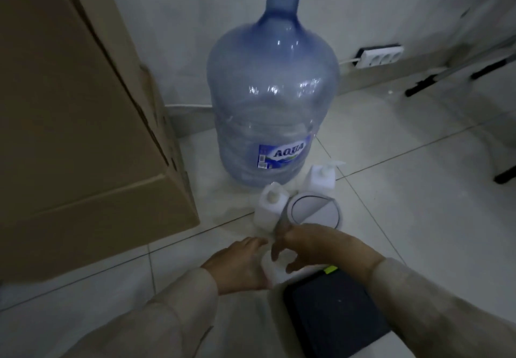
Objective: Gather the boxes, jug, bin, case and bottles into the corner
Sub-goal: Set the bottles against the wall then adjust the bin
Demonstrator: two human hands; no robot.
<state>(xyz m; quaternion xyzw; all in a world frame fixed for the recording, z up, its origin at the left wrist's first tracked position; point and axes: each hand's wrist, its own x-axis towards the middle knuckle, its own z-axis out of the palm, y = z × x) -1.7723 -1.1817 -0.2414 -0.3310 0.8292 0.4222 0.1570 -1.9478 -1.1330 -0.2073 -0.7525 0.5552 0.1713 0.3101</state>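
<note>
crowding both hands' loose fingers, nothing clearly gripped: bin, bottles, jug

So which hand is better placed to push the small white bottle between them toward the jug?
Probably the left hand: it lies flat against the white bottle, while the right hand arches over it near the bin.

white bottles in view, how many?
3. One with a pump stands right of the jug; one stands left of the bin; one is between the left hand and right hand, mostly hidden. More may be out of view.
</note>
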